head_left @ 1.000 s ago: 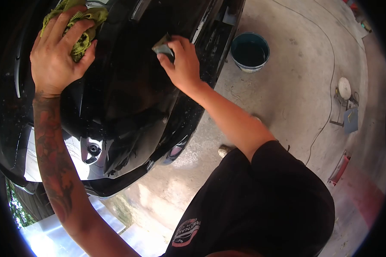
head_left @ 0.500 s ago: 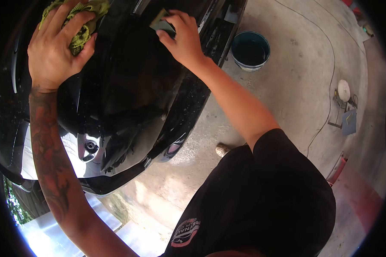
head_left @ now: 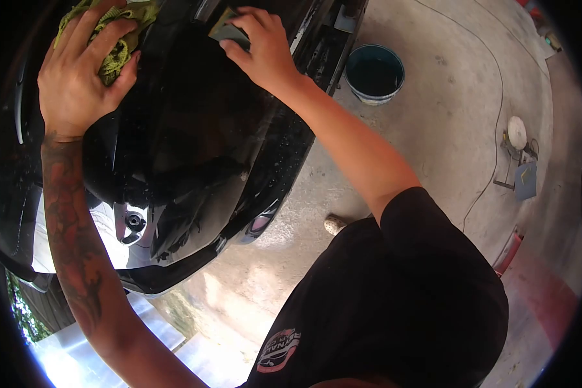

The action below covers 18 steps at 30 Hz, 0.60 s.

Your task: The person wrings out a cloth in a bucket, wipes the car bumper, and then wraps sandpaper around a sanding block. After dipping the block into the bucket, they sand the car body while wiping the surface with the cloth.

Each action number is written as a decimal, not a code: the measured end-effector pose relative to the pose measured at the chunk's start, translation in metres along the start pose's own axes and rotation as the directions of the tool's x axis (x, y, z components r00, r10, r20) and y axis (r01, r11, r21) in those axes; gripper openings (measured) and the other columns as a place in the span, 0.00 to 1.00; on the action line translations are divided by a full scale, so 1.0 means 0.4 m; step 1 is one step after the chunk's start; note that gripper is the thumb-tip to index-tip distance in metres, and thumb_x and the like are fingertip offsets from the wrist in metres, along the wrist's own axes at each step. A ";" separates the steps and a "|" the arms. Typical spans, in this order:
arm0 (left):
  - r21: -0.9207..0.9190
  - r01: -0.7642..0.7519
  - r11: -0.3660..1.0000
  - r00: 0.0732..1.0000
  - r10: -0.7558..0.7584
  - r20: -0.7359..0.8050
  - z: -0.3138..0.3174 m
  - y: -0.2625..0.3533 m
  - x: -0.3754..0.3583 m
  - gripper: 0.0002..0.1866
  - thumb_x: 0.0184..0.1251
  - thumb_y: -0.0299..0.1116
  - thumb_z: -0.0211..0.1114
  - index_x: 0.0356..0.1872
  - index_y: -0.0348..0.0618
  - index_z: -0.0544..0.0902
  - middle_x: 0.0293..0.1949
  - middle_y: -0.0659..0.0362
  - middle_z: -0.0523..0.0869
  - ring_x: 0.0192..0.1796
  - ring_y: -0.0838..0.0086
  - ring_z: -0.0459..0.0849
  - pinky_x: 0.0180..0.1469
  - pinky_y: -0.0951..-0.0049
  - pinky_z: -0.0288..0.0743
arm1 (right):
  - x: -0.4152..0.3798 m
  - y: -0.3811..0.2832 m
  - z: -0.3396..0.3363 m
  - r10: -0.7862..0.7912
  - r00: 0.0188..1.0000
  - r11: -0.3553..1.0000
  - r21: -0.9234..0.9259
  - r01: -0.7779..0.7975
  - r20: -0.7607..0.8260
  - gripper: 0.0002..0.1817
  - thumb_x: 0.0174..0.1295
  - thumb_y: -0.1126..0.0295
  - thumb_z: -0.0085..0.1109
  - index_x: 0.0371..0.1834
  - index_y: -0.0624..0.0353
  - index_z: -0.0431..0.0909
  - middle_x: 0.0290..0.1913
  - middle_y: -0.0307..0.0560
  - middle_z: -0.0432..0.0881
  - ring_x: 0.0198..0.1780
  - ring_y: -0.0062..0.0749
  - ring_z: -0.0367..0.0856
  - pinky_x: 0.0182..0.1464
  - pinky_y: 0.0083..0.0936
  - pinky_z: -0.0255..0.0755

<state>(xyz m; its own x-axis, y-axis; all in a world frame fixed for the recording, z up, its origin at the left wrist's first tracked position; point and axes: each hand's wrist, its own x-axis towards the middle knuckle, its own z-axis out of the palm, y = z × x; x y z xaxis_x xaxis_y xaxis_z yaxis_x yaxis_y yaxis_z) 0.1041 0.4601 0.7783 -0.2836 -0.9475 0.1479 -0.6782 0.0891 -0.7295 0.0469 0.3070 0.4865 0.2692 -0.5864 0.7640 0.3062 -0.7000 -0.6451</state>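
Observation:
My left hand (head_left: 77,87) is curled over a crumpled yellow-green cloth (head_left: 115,61), which rests against the glossy black car panel (head_left: 194,123). Between the thumb and fingers of my right hand (head_left: 263,45) is a folded piece of grey sandpaper (head_left: 229,33) with a tan edge, held on the same panel further right. Part of the sandpaper is hidden under the fingers. Small water drops dot the dark surface, and a round fitting (head_left: 135,222) sits in the panel below my left hand.
A dark bucket (head_left: 375,72) with liquid in it stands on the concrete floor (head_left: 433,116) right of the car. Further right are a small stand (head_left: 516,134) with a grey-blue sheet (head_left: 525,181) and a long cable (head_left: 502,97). My shoe (head_left: 334,224) shows below.
My right hand has slid left and slightly up across the panel with the sandpaper. My left hand and the cloth have shifted slightly left in view.

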 end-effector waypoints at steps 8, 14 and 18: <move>0.014 0.019 1.000 1.000 -0.019 0.018 0.002 0.001 -0.004 0.17 0.59 0.34 0.76 0.51 0.53 0.87 0.64 0.67 0.85 0.60 0.61 0.86 0.60 0.62 0.83 | -0.126 0.025 -0.062 0.098 0.994 0.992 -0.079 -0.094 0.056 0.21 0.56 0.64 0.77 0.51 0.55 0.82 0.61 0.48 0.82 0.55 0.53 0.80 0.57 0.46 0.76; 0.007 0.008 1.000 1.000 -0.008 0.020 0.003 -0.004 -0.005 0.18 0.59 0.34 0.76 0.52 0.53 0.87 0.64 0.67 0.85 0.59 0.61 0.86 0.59 0.62 0.83 | -0.212 -0.038 -0.098 0.345 0.932 0.932 -0.159 -0.326 0.109 0.20 0.58 0.63 0.75 0.50 0.57 0.81 0.56 0.49 0.83 0.53 0.52 0.80 0.54 0.42 0.78; 0.004 0.008 1.000 1.000 -0.008 0.029 0.009 -0.015 -0.011 0.18 0.58 0.34 0.75 0.51 0.53 0.87 0.63 0.67 0.85 0.59 0.61 0.86 0.58 0.62 0.83 | -0.266 -0.147 -0.116 0.467 0.862 0.880 -0.204 -0.430 0.199 0.20 0.56 0.61 0.76 0.46 0.57 0.80 0.52 0.49 0.82 0.53 0.51 0.82 0.51 0.44 0.80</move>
<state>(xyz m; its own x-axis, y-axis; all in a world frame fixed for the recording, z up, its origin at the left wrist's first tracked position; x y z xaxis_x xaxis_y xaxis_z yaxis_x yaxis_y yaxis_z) 0.1118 0.4625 0.7797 -0.2582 -0.9567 0.1341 -0.6779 0.0805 -0.7308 -0.0420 0.3919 0.4435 0.5564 -0.7512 0.3552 -0.0322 -0.4466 -0.8941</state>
